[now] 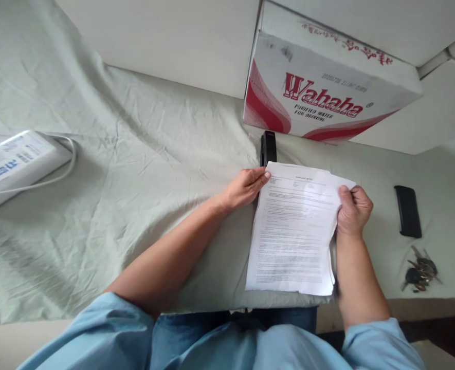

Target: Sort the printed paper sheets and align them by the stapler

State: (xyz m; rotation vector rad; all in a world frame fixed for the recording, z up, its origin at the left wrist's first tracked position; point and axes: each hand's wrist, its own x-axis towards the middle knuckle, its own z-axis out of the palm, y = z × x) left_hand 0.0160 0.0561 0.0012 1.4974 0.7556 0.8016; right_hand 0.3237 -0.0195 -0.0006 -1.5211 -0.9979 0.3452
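Note:
A stack of printed white papers [293,231] lies on the pale green sheet [142,169] in front of me. My left hand [246,186] touches the stack's upper left corner with its fingertips. My right hand [352,209] grips the stack's right edge near the top, thumb on the page. A black stapler [268,147] sits just beyond the papers' top left corner, close to my left fingers and partly hidden by the pages.
A white and red Wahaha cardboard box [323,87] stands behind the papers. A black phone [407,210] and a bunch of keys [420,275] lie to the right. A white device with a cable [15,164] rests at far left.

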